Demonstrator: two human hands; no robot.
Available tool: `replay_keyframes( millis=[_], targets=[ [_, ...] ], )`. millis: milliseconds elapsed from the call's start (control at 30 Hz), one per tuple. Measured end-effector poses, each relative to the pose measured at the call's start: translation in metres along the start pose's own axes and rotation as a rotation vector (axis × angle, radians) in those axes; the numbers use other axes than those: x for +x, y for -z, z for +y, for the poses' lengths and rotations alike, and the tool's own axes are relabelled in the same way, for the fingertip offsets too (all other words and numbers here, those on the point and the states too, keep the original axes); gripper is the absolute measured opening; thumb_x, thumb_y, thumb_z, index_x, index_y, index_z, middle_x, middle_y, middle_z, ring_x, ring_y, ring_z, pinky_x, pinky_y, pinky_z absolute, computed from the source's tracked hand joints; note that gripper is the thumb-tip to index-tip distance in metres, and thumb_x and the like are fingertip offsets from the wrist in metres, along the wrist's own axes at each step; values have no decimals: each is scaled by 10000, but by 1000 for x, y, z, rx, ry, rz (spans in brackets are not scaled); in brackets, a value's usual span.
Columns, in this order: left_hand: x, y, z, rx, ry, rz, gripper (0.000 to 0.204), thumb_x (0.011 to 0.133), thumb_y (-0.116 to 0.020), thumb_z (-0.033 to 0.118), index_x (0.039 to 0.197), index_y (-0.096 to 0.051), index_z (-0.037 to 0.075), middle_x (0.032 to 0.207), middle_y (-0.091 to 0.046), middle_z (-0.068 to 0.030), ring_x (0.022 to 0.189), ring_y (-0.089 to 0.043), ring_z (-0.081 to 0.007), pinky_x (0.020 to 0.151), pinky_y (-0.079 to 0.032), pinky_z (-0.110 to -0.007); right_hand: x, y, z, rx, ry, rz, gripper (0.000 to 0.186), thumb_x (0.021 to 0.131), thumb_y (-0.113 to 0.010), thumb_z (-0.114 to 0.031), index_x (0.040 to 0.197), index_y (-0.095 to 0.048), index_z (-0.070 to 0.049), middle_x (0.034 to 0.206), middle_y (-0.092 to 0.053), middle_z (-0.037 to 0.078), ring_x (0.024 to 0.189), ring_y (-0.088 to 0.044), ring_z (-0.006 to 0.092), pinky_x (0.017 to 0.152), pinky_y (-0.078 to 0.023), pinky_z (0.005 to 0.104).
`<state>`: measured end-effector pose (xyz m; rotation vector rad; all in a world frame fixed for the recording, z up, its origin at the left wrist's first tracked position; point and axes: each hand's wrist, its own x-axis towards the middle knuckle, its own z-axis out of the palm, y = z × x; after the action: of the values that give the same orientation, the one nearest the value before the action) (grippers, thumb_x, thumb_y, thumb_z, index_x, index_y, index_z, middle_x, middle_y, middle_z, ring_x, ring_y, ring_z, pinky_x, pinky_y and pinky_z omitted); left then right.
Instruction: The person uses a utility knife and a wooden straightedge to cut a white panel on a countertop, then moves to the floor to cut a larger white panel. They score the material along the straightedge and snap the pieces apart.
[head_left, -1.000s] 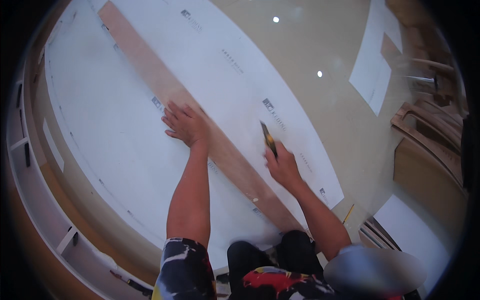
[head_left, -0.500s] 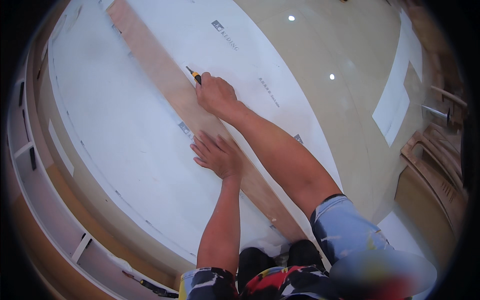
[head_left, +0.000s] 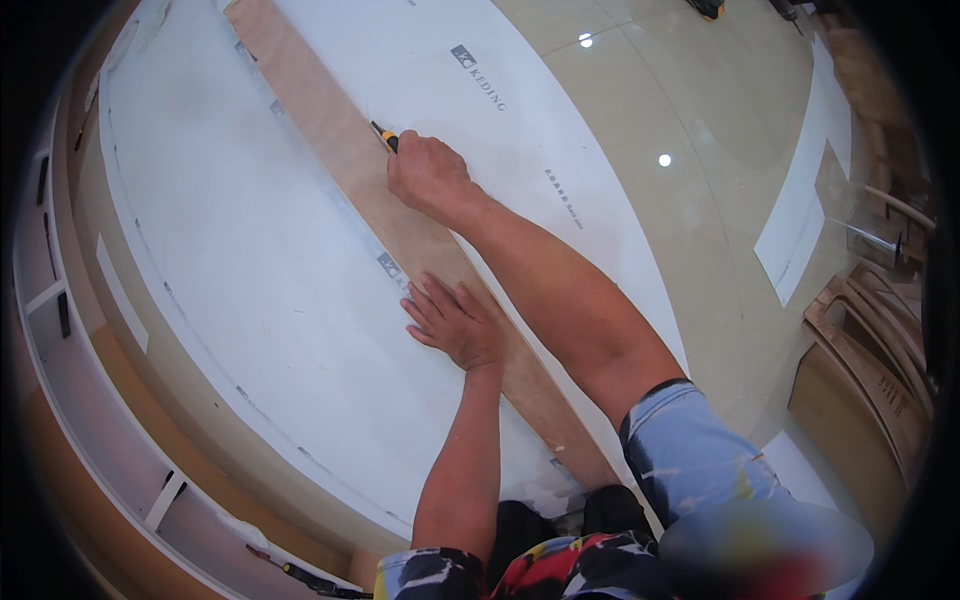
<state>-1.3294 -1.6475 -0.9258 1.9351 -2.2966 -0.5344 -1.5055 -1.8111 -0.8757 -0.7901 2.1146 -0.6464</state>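
Observation:
A long reddish-brown wooden strip (head_left: 320, 110) lies slantwise across a large white sheet (head_left: 240, 260) with printed marks. My left hand (head_left: 455, 320) presses flat on the strip, fingers spread, the fingertips reaching past its left edge. Farther up, my right hand (head_left: 428, 172) is closed round a yellow and black utility knife (head_left: 386, 137). The knife's tip meets the sheet at or close beside the strip's right edge; the blade itself is too small to make out. A thin pale line shows on the sheet just beyond the tip.
Along the left runs a white shelf frame (head_left: 47, 296). Brown wooden chairs (head_left: 860, 340) stand at the right, near white offcuts (head_left: 795, 240) on the tiled floor (head_left: 690, 200). A yellow and black tool (head_left: 707, 8) lies at the far edge. Black-handled tools (head_left: 315, 578) rest at lower left.
The whole view has shifted slightly. My right hand and the knife have moved a little farther up along the strip's right edge. My left hand still presses on the strip.

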Motion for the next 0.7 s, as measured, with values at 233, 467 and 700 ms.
replay_keyframes(
  millis=[233,467,700],
  targets=[
    [0,1,0,-40,20,-33,604,1111,-373,427,1625,-310,115,1666,-281,-213,1558,-178,-455,1219,-78,-648,2,5,-7,-25,-14,-37,269,925,-530,-81,1135,-619,63,1054,-725,256,1027,-721,390,910,-566,464],
    [0,2,-3,-70,36,-51,653,1109,-292,518,1623,-311,116,1672,-273,-195,1574,-138,-425,1230,-49,-621,2,4,-13,-113,45,-29,278,925,-557,-92,1151,-615,58,1075,-726,245,1039,-724,370,897,-574,447],
    [0,6,4,-76,29,-68,596,1119,-326,441,1621,-319,120,1672,-272,-204,1570,-160,-430,1226,-50,-643,5,11,-14,-214,41,-42,293,926,-547,-93,1159,-621,68,1091,-722,256,1072,-706,384,895,-568,472]
  ],
)
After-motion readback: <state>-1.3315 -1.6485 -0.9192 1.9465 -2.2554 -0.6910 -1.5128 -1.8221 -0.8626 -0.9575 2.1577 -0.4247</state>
